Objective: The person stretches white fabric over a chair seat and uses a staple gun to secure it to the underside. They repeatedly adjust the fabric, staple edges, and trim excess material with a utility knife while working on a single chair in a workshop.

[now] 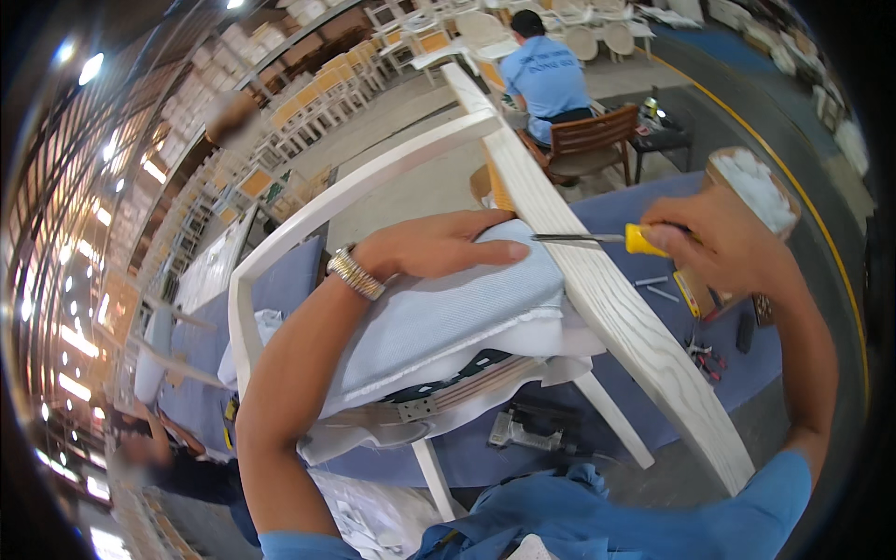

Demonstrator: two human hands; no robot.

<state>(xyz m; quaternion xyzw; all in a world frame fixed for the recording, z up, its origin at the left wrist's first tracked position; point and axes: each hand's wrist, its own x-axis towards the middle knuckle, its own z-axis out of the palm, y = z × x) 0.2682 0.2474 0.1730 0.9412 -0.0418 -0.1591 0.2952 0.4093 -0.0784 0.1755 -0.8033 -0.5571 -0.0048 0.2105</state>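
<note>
My right hand (pixel 742 238) is closed around the yellow handle of a screwdriver (pixel 579 239). Its metal shaft points left across a white wooden rail, with the tip at the far corner of a light blue fabric seat (pixel 448 303). On that fabric my left hand (pixel 439 243) lies flat, palm down, the thumb stretched toward the screwdriver tip; a metal watch (pixel 355 273) is on the wrist. The seat sits within a white wooden chair frame (pixel 644 364). White padding, dark webbing and loose fabric hang out along its near side.
Under the chair is a blue-covered table (pixel 761 359) bearing a staple gun (pixel 532 431), pliers (pixel 707 359) and a box of white stuffing (pixel 754 187). A person in a blue shirt (pixel 546 84) sits beyond, by a brown wooden chair (pixel 593 140). Another worker (pixel 201 481) is at left.
</note>
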